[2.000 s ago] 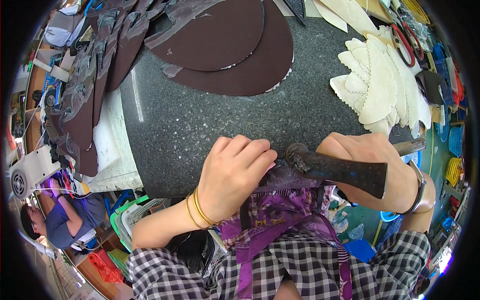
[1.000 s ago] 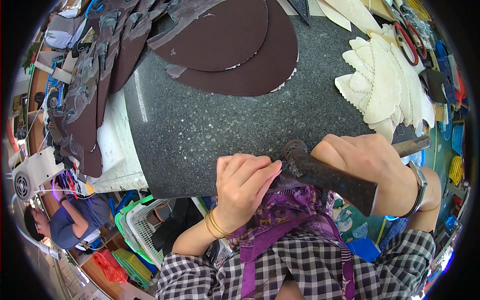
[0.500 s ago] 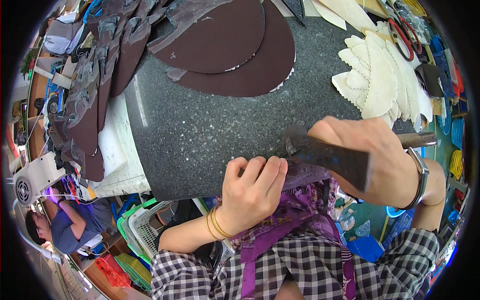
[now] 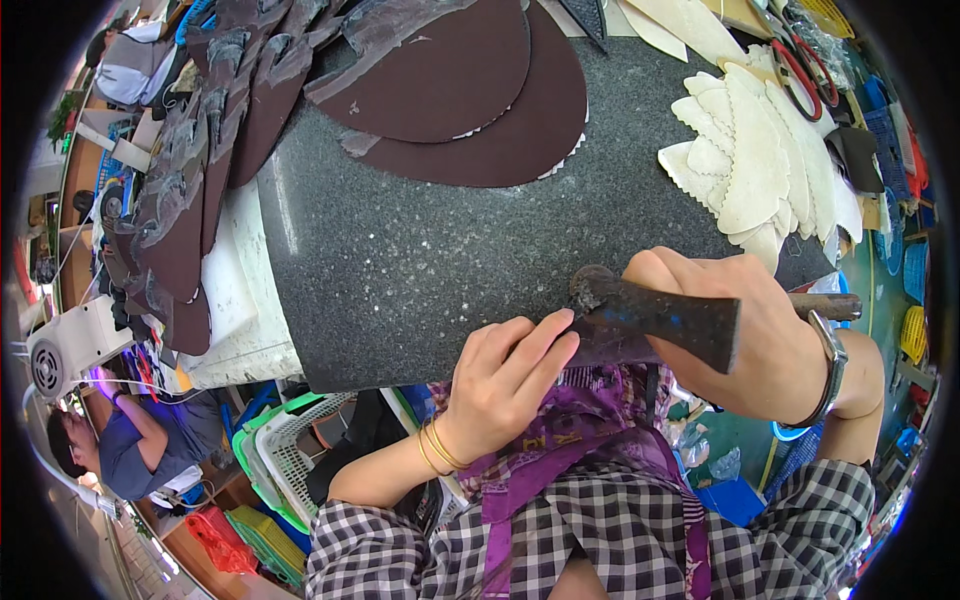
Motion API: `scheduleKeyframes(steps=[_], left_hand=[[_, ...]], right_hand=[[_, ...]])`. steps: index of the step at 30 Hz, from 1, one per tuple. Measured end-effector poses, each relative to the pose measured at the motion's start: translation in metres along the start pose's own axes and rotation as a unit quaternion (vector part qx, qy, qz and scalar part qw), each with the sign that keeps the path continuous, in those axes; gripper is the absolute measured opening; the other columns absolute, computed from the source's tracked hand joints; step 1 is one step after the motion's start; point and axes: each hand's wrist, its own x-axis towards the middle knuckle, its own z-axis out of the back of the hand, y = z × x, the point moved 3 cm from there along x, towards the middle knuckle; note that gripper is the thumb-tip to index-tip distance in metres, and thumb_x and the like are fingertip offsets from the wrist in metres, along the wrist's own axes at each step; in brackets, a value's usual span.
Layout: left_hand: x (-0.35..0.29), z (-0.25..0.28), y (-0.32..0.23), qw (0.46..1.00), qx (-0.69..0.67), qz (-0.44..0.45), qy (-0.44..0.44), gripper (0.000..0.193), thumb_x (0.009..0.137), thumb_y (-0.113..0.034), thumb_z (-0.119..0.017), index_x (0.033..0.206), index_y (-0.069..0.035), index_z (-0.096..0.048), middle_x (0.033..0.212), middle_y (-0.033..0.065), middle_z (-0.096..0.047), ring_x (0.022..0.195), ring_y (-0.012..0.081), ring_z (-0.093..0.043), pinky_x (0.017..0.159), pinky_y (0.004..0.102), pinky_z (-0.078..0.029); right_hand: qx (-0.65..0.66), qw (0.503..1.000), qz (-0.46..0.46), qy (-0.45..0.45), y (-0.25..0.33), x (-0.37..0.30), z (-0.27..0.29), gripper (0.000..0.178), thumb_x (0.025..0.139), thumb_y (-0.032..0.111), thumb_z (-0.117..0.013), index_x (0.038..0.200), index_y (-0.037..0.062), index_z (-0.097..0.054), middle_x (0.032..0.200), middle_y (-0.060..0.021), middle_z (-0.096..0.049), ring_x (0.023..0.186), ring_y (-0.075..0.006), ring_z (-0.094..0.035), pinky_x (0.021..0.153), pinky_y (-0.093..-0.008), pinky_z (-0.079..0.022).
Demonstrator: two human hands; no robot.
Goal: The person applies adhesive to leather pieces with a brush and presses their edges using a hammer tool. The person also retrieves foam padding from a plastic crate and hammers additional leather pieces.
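Note:
My right hand [image 4: 745,320] is wrapped around a hammer [image 4: 670,312]. Its wooden handle [image 4: 830,305] sticks out past the wrist, and the dark metal head is low over the front edge of the grey speckled slab [image 4: 430,260]. Just left of the head, my left hand [image 4: 505,385] has its fingers bent and drawn together at that edge. Their tips come close to the rounded hammer face. A dark brownish piece [image 4: 610,347] shows partly beneath the hammer; whether my left fingers grip it is hidden.
Large dark brown leather pieces [image 4: 470,150] lie at the slab's far side, with more stacked on the left. Cream scallop-edged pieces [image 4: 755,155] and red-handled scissors [image 4: 800,75] are at the right. Below left stand plastic baskets [image 4: 290,440]. A person [image 4: 150,440] sits farther left.
The hammer head has come down slightly with my right hand. My left hand's fingers have drawn closer together, with the fingertips nearer the hammer face.

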Motion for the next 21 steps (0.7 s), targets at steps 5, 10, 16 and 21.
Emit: scheduleKeyframes(steps=[5,10,16,21], left_hand=[[0.005,0.002,-0.008,0.998,0.058,-0.016,0.032,0.027,0.076,-0.007,-0.064,0.102,-0.001,-0.066,0.117,0.0121,-0.063,0.089,0.0219,-0.059,0.071,0.0315,-0.05],[0.002,0.002,-0.006,0.999,0.032,-0.016,0.014,0.025,0.077,-0.008,-0.063,0.102,-0.001,-0.066,0.114,0.0132,-0.063,0.09,0.0215,-0.06,0.071,0.0299,-0.051],[0.019,-0.001,-0.016,0.986,0.135,-0.073,0.067,0.019,0.08,-0.009,-0.062,0.096,0.001,-0.063,0.108,0.0149,-0.064,0.09,0.0202,-0.06,0.071,0.0269,-0.05],[0.017,-0.003,-0.018,0.981,0.169,-0.067,0.068,0.021,0.079,-0.007,-0.061,0.098,-0.001,-0.062,0.104,0.0118,-0.064,0.091,0.0222,-0.061,0.071,0.0293,-0.05]], right_hand=[[-0.055,0.997,0.034,-0.038,0.002,-0.002,-0.005,0.027,0.076,0.007,-0.064,0.095,0.002,-0.046,0.074,-0.0116,-0.054,0.062,-0.0285,-0.062,0.049,-0.0363,-0.047],[-0.082,0.993,0.071,-0.056,0.006,-0.006,-0.005,0.025,0.08,0.013,-0.061,0.094,0.0006,-0.046,0.073,-0.011,-0.055,0.06,-0.0236,-0.064,0.048,-0.032,-0.048],[-0.094,0.992,0.047,-0.065,0.0,-0.005,-0.006,0.021,0.08,0.013,-0.06,0.092,0.0015,-0.047,0.073,-0.0098,-0.054,0.06,-0.0233,-0.064,0.049,-0.0336,-0.049],[0.061,0.99,0.011,-0.123,-0.001,-0.011,-0.011,0.025,0.074,-0.001,-0.063,0.092,0.0031,-0.047,0.074,-0.0126,-0.053,0.065,-0.0344,-0.059,0.052,-0.0412,-0.046]])
